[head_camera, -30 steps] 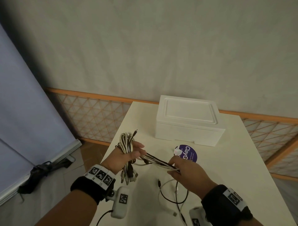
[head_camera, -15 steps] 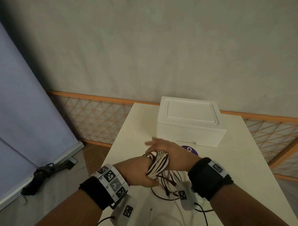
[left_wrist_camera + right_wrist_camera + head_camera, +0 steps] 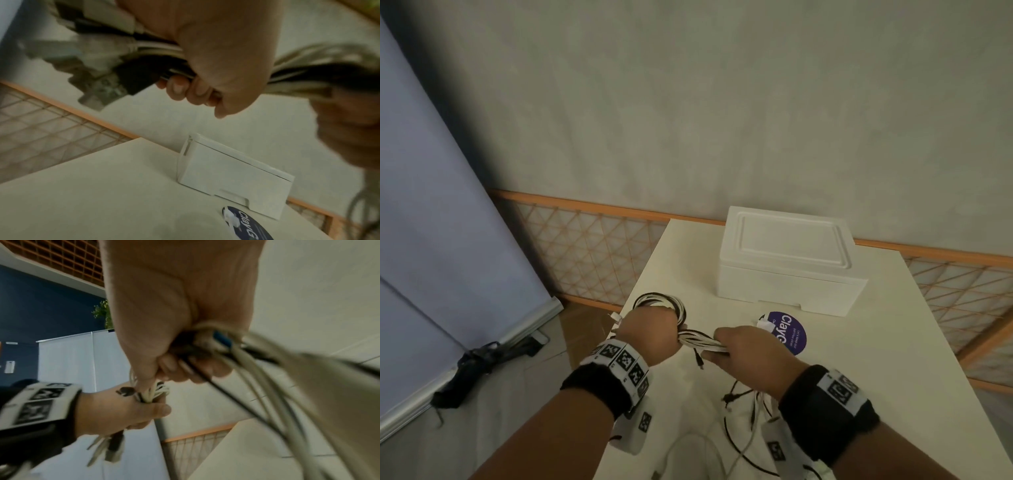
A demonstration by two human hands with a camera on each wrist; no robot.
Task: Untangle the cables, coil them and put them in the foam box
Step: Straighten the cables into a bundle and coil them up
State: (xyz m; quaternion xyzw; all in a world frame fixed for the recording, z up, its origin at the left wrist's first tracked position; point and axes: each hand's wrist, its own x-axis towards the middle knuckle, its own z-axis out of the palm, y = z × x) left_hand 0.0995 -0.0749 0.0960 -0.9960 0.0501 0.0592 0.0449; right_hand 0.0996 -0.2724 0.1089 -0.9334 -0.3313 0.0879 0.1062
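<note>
A bundle of black and white cables point(image 3: 697, 339) stretches between both hands above the white table point(image 3: 866, 359). My left hand point(image 3: 650, 332) grips the bundle in a fist, with a coiled loop point(image 3: 661, 301) sticking out beyond it and plug ends point(image 3: 107, 81) hanging from it. My right hand point(image 3: 750, 353) grips the other end of the same strands point(image 3: 197, 344); loose cable tails point(image 3: 743, 421) hang from it onto the table. The white foam box point(image 3: 787, 263) stands closed, lid on, at the table's far side, beyond both hands.
A round purple sticker point(image 3: 789, 330) with a small white piece on it lies on the table in front of the box. An orange lattice fence point(image 3: 585, 260) runs behind the table. A blue-grey screen point(image 3: 431, 240) stands at the left, beyond the table's left edge.
The hands were crossed over the bundle half a second ago; now they are apart, the right one back at the right, with a coiled loop showing beyond the left fist.
</note>
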